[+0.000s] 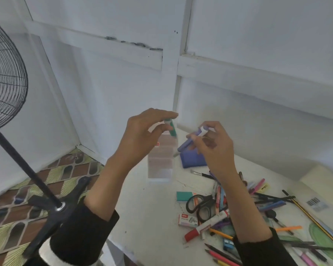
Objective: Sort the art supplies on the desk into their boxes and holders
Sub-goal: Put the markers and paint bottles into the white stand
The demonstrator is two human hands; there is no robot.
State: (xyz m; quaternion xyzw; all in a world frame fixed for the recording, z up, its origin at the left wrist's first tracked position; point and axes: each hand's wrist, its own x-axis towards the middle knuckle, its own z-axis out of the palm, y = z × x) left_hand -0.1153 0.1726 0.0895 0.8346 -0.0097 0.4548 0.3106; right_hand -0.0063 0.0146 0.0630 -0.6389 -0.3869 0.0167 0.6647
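1. Black sleeves (85, 237) at the bottom edge cover both forearms, which are raised over the white worktop (152, 208).
2. The left hand (142, 131) has its grip pinched on the top of a green marker (172, 129), between thumb and fingertips. The marker hangs tip down at the mouth of an upright clear pack (161, 160), at 6 o'clock of the hand.
3. The right hand (213, 144) is at 3 o'clock of the left, apart from it. Its grip is curled round a purple marker (190, 141), which slants with its grey tip toward 8 o'clock, near the clear pack.
4. A blue pouch (192, 159) lies on the worktop just beyond the purple marker.
5. At 5 o'clock of the worktop sprawls a heap of pens and pencils (267, 200). Among them are black scissors (200, 206), a teal eraser (184, 196) at their 10 o'clock and a staples box (187, 220) at their 7 o'clock.
6. A black fan (6, 83) stands on the floor at 9 o'clock.
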